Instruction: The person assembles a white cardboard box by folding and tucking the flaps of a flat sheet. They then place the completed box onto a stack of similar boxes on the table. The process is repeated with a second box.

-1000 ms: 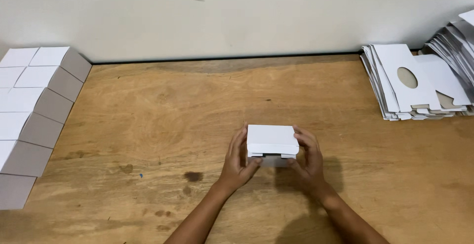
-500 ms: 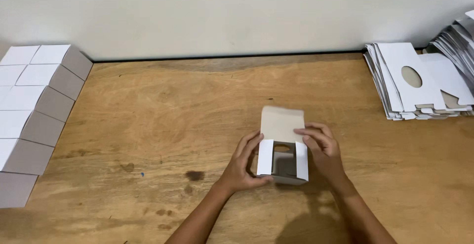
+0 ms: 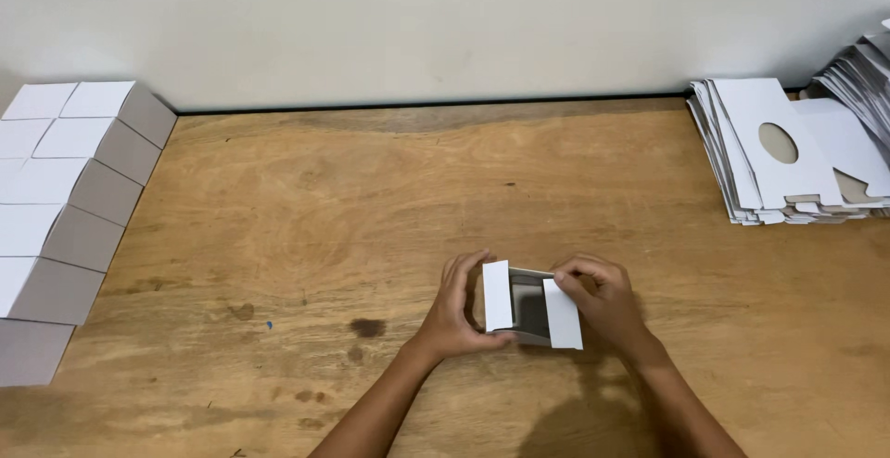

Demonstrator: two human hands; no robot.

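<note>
Back flap's folded down since a moment ago; left hand (image 3: 456, 314) and right hand (image 3: 603, 302) each pinch the small white box (image 3: 530, 307), side flaps open.

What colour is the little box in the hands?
White, with a grey inside; the box shows best in the head view.

Small box (image 3: 532, 305): white flaps, grey shadowed inside. Bench (image 3: 371, 217): tan wood grain, a few dark stains near the front edge. Folded boxes (image 3: 65, 189) along the left edge: white tops, grey sides. Flat blanks (image 3: 788, 152) at the back right corner: white, oval cutout showing tan. Wall (image 3: 445, 22): off-white.
</note>
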